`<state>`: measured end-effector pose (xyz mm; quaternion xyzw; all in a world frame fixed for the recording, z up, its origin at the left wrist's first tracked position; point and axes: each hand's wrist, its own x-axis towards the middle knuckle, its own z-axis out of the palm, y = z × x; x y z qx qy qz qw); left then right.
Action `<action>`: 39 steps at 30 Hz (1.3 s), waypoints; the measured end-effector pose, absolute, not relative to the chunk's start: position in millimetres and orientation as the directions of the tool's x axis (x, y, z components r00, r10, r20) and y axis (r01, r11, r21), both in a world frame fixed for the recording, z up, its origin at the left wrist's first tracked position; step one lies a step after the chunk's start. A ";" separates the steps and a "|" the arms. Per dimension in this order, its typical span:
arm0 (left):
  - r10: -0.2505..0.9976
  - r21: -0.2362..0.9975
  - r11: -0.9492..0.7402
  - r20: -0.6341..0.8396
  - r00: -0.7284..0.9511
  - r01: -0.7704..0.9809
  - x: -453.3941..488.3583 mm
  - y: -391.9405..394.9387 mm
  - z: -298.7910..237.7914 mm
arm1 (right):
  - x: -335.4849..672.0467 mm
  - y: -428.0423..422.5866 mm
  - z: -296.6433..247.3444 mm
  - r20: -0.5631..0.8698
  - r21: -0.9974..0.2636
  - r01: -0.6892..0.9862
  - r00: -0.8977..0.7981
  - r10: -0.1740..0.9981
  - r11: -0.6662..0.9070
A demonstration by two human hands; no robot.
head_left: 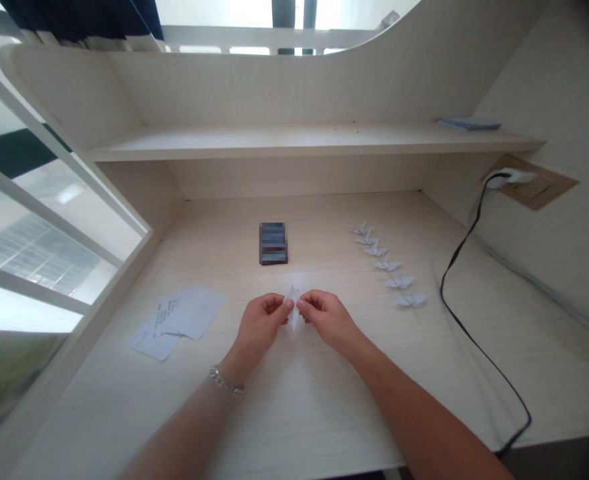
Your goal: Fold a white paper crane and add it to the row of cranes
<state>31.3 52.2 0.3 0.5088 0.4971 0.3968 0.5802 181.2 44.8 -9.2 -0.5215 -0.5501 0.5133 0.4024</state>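
Between my two hands is a small piece of folded white paper [293, 313], pointed at its top and bottom. My left hand [265, 319] pinches its left side between thumb and fingers. On the opposite side, the thumb and fingertips of my right hand [327, 317] are closed on the same paper. Both hands are just above the desk, near its middle. To the right, several white folded paper cranes [399, 283] stand in a slanting row. Loose white paper sheets [194, 313], some with writing, overlap on the left.
A dark phone-like rectangle [273, 243], its face blurred, lies beyond my hands on the desk [314, 413]. A black cable [467, 330] runs from the wall socket [537, 180] down the right side. Overhead, the shelf [299, 140] carries a thin bluish item [469, 124]. White rails [39, 207] border the left.
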 end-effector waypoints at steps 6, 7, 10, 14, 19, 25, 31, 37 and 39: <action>0.956 0.976 0.217 -0.208 0.207 -0.018 32.8 50.7 3.7 | 181.7 43.5 -6.1 -0.061 -0.963 0.269 -0.134 0.989 -0.023; 0.958 0.976 0.214 -0.204 0.200 -0.029 32.6 50.8 3.9 | 181.1 42.9 -5.7 -0.054 -0.965 0.261 -0.130 0.990 -0.019; 0.968 0.972 0.214 -0.198 0.154 -0.094 31.9 51.3 4.3 | 176.9 41.8 -6.3 -0.051 -0.986 0.164 -0.126 0.991 -0.030; 0.962 0.930 0.257 -0.222 0.158 -0.261 31.5 51.2 6.3 | 172.5 41.6 -8.7 -0.075 -0.995 0.074 -0.134 0.988 -0.066; 0.959 0.906 0.264 -0.211 0.189 -0.330 26.7 51.6 7.4 | 178.1 40.2 -2.0 -0.019 -0.994 0.112 -0.107 0.994 -0.007; 0.962 0.984 0.175 -0.162 0.221 -0.040 21.2 53.0 7.7 | 184.8 35.5 12.0 0.137 -0.931 0.318 -0.150 0.979 0.179; 0.970 0.995 0.096 -0.099 0.221 0.022 22.8 53.4 5.5 | 184.4 37.8 7.6 0.091 -0.988 0.117 -0.069 0.994 0.098; 0.963 0.964 0.186 -0.140 0.231 -0.191 28.8 48.2 9.3 | 182.3 43.1 6.9 -0.029 -0.974 -0.221 -0.059 0.998 -0.041; 0.956 0.940 0.225 -0.163 0.246 -0.255 29.9 46.9 11.7 | 182.1 44.2 7.9 -0.047 -0.959 -0.276 -0.077 0.996 -0.067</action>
